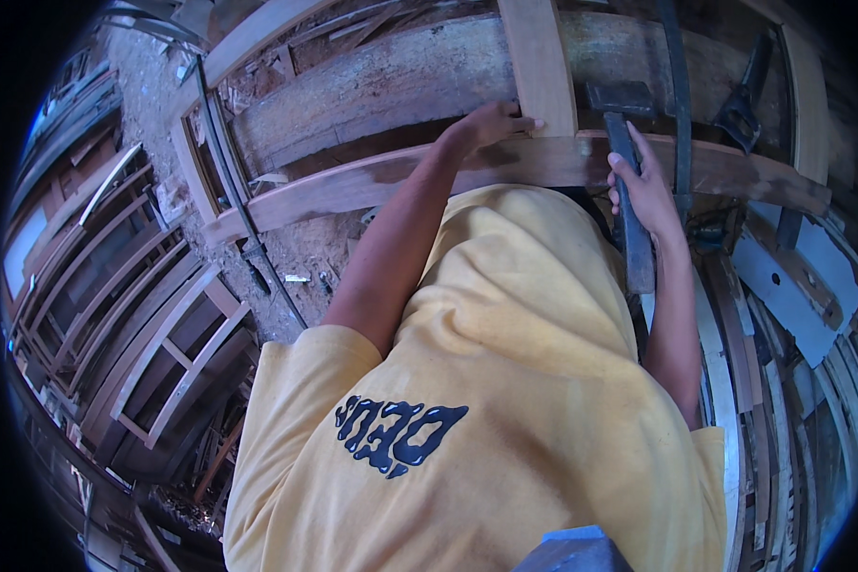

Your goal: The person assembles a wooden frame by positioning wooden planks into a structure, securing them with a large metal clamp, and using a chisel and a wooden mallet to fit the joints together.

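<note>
A wooden frame lies across the workspace, its long near rail (353, 191) running left to right close to my body. A pale crosspiece (541, 67) meets this rail near the middle. My left hand (494, 126) is at that joint, its fingers closed on the crosspiece's left edge and its thumb lying over the wood. In my right hand (646, 186) is a hammer (636, 238), held by its thick handle. The dark hammer head (622, 96) is over the far side of the rail, just right of the crosspiece; whether it touches wood I cannot tell.
A handsaw (742, 114) lies at the far right. Long metal bar clamps (682, 114) (224, 153) cross the frame on both sides. A large rough timber (381, 86) lies under it. Curved wooden frames (176, 353) are stacked at left, and strips (772, 410) at right.
</note>
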### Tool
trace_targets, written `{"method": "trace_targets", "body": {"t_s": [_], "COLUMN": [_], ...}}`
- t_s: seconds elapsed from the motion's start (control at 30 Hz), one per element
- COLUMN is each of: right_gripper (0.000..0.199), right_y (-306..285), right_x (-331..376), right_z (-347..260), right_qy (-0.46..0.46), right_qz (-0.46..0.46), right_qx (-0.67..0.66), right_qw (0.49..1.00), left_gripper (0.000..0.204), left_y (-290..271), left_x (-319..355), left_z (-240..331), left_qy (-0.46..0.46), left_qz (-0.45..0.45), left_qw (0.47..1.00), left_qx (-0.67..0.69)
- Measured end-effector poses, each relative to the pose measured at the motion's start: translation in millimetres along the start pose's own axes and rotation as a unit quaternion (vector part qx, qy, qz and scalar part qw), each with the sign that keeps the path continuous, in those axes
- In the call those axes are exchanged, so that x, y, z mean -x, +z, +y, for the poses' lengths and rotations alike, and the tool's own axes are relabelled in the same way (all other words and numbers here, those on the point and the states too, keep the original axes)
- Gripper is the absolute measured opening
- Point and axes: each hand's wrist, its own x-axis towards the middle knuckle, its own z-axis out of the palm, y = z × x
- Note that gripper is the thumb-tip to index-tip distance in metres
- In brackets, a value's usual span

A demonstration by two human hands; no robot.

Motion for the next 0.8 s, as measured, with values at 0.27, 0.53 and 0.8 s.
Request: {"method": "trace_targets", "body": {"t_s": [0.27,0.53,0.8], "right_gripper": [0.071,0.070,0.071], "right_y": [2.7,21.1,21.1], "right_x": [22.4,20.1,28.0], "right_z": [53.4,75.3,69.8], "right_qy": [-0.337,-0.248,-0.228], "right_qz": [0.152,0.107,0.099], "right_qx": [0.417,0.564,0.531], "right_qw": [0.830,0.781,0.810], "left_gripper": [0.062,0.069,0.063], "left_y": [1.6,4.1,-4.1], "left_x": [9.7,-10.6,-1.4], "left_z": [9.3,-15.1,-8.7], "left_qy": [-0.005,-0.003,-0.026], "left_qz": [-0.029,-0.017,-0.023], "left_qw": [0.998,0.998,0.997], "left_qx": [0.064,0.066,0.071]}}
